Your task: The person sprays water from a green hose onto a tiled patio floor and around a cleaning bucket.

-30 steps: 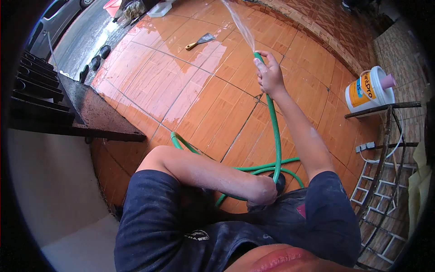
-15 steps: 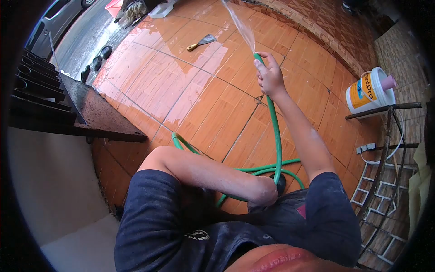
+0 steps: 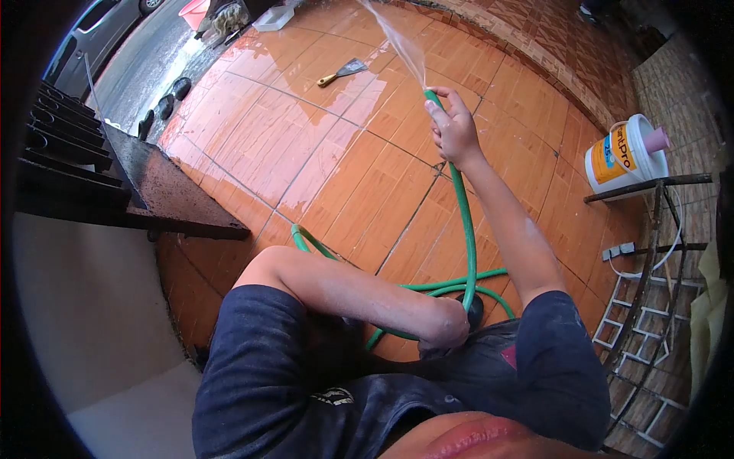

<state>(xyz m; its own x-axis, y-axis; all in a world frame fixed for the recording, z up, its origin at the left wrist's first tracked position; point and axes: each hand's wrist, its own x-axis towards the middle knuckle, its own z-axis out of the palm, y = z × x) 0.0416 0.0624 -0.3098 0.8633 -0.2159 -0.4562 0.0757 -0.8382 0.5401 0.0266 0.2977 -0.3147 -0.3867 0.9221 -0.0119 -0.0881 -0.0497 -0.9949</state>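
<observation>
Wrapped round a green garden hose [image 3: 463,210] just below its open end, my right hand [image 3: 456,126] is closed, with the thumb up near the mouth. A spray of water [image 3: 401,42] leaves the hose toward the top of the view. My left forearm lies bent across my body, and my left hand [image 3: 447,323] is turned down beside the lower part of the hose. Its fingers are hidden, so its grip does not show. Farther out on the wet tiled floor [image 3: 306,145] lies a scraper [image 3: 342,73] with a wooden-looking handle and a wide metal blade.
A white paint bucket [image 3: 612,161] stands at the right beside a dark metal frame [image 3: 654,229]. Dark metal slats and a ledge [image 3: 183,199] are at the left. Sandals [image 3: 164,105], a clear plastic tub [image 3: 274,18] and a pink bucket [image 3: 196,12] lie toward the street.
The spray has swung slightly to the left, along with the hose tip in my right hand. My left arm has stayed in place.
</observation>
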